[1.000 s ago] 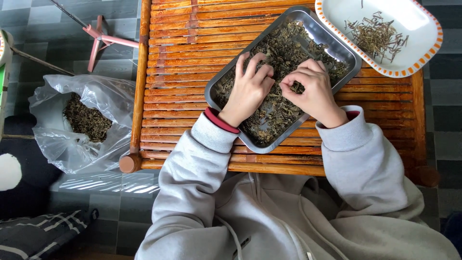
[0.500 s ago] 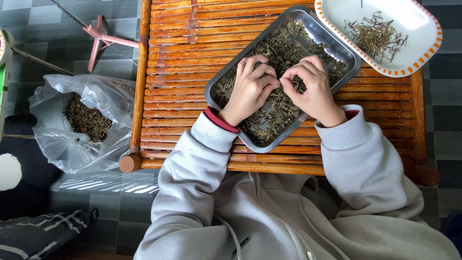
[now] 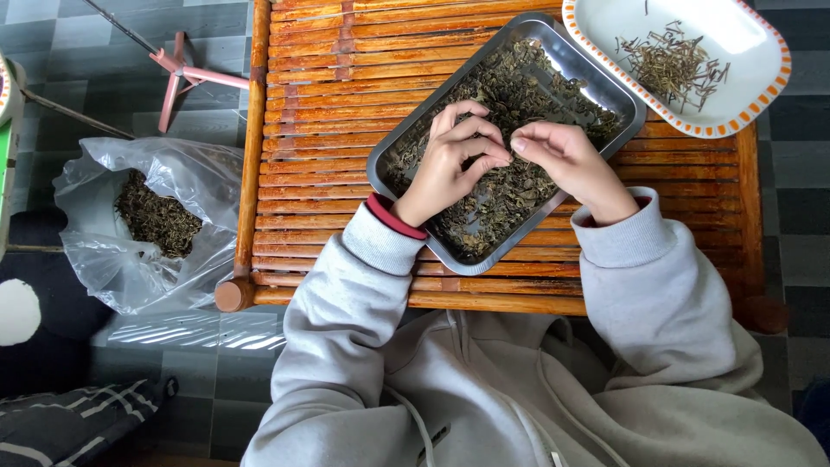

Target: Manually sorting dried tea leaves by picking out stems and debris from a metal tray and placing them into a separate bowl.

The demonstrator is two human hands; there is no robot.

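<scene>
head view: single camera, looking straight down at the person's lap and a slatted wooden desk [image 3: 346, 78].
tray: rectangular metal tray [image 3: 596, 73] sits diagonally on the desk, near-centre, long axis running lower-left to upper-right.
contents: dried dark-green tea leaves [image 3: 519, 86] spread over the tray floor, loose layer, bare metal showing along the rim.
left hand: left hand [image 3: 445, 169] over the middle of the tray, palm down, fingers [image 3: 471, 130] curled inward with tips drawn together near the thumb; pinching at the leaves. Cannot tell whether anything is actually held between the tips.
right hand: right hand [image 3: 566, 160] just beside the left, also over the tray, fingers bent with thumb and forefinger tips pressed together at its left end, close to the left hand's fingertips. Too small to tell if a leaf or stem is in the pinch.
sleeves: grey sweatshirt sleeves [image 3: 657, 285], red cuff lining showing at both wrists.
dish: white oval dish with orange dashed rim [image 3: 752, 108] on the desk's upper-right corner, touching or just beside the tray's far end; holds a small pile of thin stems [image 3: 670, 65].
bag: clear plastic bag [image 3: 112, 259] on the tiled floor left of the desk, open, more dried leaves inside [image 3: 156, 216].
other: pink metal stand legs [image 3: 190, 78] on the floor, upper left, well apart from the hands.
</scene>
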